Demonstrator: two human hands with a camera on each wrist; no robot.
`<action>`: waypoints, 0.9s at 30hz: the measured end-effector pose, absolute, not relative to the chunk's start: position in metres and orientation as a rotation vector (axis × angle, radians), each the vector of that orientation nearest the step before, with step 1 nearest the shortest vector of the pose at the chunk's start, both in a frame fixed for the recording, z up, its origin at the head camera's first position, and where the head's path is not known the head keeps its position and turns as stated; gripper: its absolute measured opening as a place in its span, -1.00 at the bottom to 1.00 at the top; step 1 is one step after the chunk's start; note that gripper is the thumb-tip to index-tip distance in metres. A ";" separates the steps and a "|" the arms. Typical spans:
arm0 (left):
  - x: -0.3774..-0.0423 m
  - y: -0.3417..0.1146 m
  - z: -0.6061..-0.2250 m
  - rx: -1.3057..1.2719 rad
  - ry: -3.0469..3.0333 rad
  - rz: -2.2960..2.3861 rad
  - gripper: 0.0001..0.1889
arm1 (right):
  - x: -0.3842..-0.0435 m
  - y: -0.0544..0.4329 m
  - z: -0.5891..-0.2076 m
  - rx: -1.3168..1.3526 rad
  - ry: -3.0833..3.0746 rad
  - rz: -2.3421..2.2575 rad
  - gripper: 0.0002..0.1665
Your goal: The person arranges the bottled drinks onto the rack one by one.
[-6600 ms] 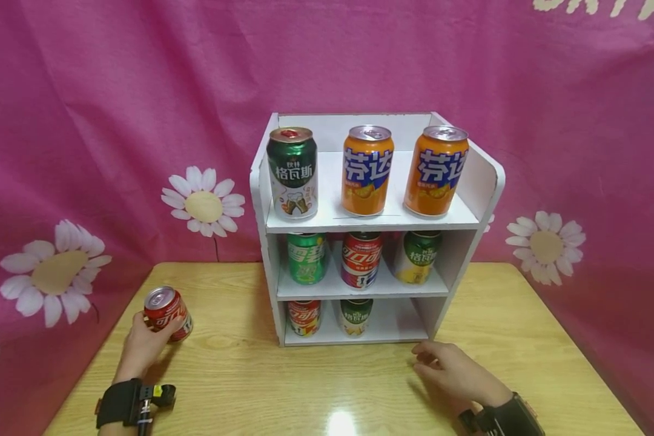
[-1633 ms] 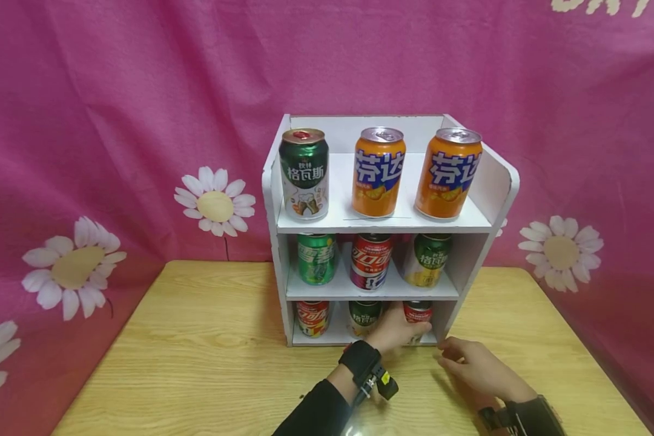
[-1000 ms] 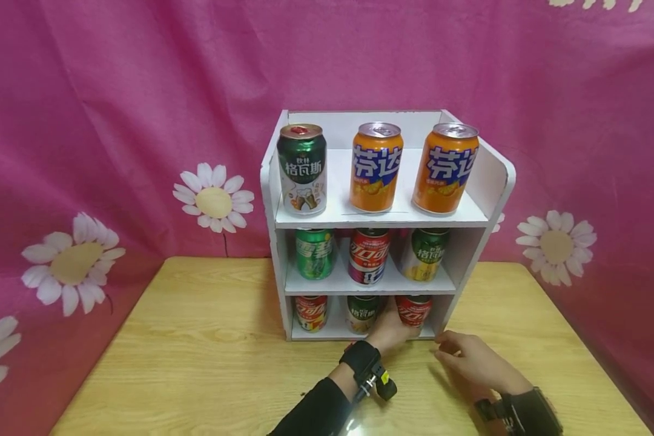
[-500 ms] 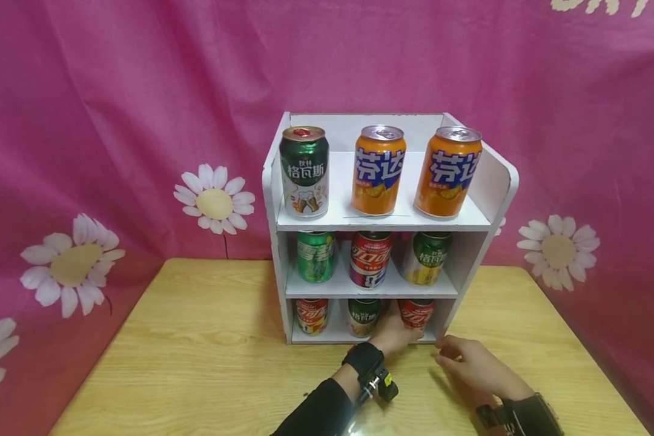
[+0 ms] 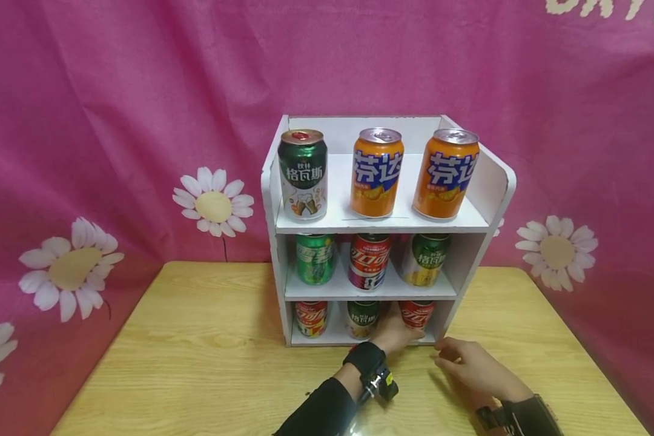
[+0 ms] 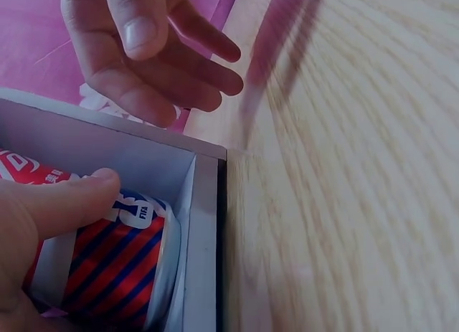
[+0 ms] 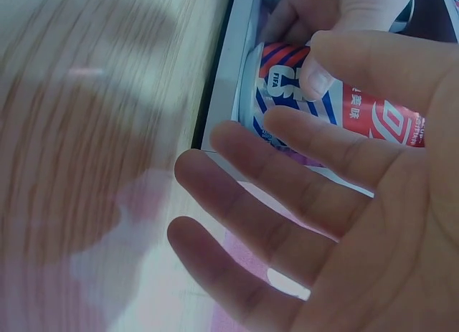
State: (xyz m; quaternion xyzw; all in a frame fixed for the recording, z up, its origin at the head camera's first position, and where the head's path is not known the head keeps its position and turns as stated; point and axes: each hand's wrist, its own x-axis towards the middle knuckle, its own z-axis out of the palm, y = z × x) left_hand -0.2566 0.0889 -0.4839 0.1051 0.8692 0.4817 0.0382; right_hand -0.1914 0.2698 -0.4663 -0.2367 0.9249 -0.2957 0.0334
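Observation:
In the head view, my left hand reaches into the right end of the bottom shelf and grips a red cola can. The left wrist view shows its thumb lying across the front of the can, over the striped lower part; the far fingers are hidden. The can is upright, its base close to the shelf's front edge. My right hand is just outside the shelf's lower right corner, holding nothing. Its fingers are spread and loosely bent in the right wrist view.
The white three-tier shelf stands on a wooden table against a pink cloth. Beside my left hand is a green-topped kvass can, then another cola can. Upper tiers carry several cans, including orange soda cans.
Earlier my left hand held the cola can at the table's left; now that can is in the bottom tier's right slot. Its label has since turned more to the front. The right hand has barely moved.

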 end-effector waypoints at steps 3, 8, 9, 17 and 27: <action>-0.257 0.088 -0.485 0.329 2.671 1.450 -0.12 | -0.190 0.269 -0.467 -0.731 2.838 -0.916 -0.76; -0.257 0.086 -0.482 0.333 2.655 1.419 -0.12 | -0.190 0.270 -0.465 -0.724 2.841 -0.898 -0.76; -0.257 0.086 -0.481 0.338 2.651 1.421 -0.12 | -0.190 0.270 -0.465 -0.721 2.836 -0.897 -0.76; -0.258 0.084 -0.479 0.351 2.642 1.453 -0.16 | -0.191 0.269 -0.463 -0.729 2.826 -0.897 -0.72; -0.255 0.087 -0.482 0.340 2.698 1.490 -0.15 | -0.191 0.268 -0.464 -0.807 2.854 -0.921 -0.81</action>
